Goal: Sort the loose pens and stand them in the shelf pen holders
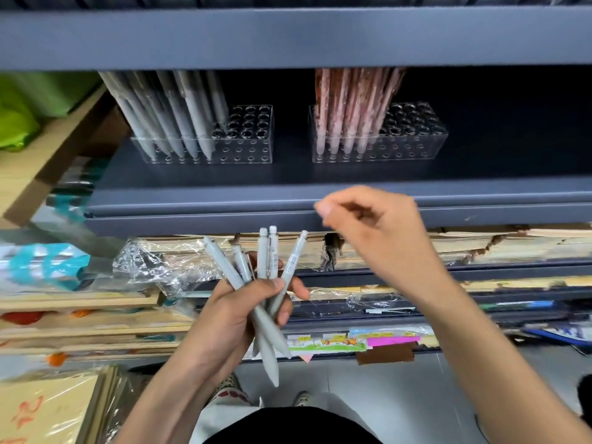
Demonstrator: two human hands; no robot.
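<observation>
Left hand [243, 302]: gripping a fanned bunch of grey click pens [268, 350], fingers and thumb wrapped round the middle of the barrels – held below the front edge of the shelf [224, 184], out in front of it.
Bunch in hand: five push-button ends visible, pointing up and spread apart; writing tips pointing down and close together; a barcode label on the rightmost barrel.
Right hand [378, 232]: raised before the shelf's front edge, right of the bunch and apart from it; blurred; fingers curled in, thumb tip pointing left; nothing seen held.
Left pen holder [250, 149]: clear plastic block with rows of round holes, standing toward the left end of the shelf, set back from the front edge.
Grey pens in holder [189, 123]: filling the left part of the block, tips down, leaning left; holes in the right part bare.
Right pen holder [413, 145]: same clear block, near the middle of the shelf, well apart from the first.
Patterned pink pens [349, 116]: standing in its left part, tips down – right part unfilled.
Below the shelf: stacks of flat paper goods, some in crinkled clear wrap [166, 261].
Lower still: a bright pink sticky pad [392, 340] on a lower shelf's edge.
Upper left: something bright green [19, 116], blurred.
</observation>
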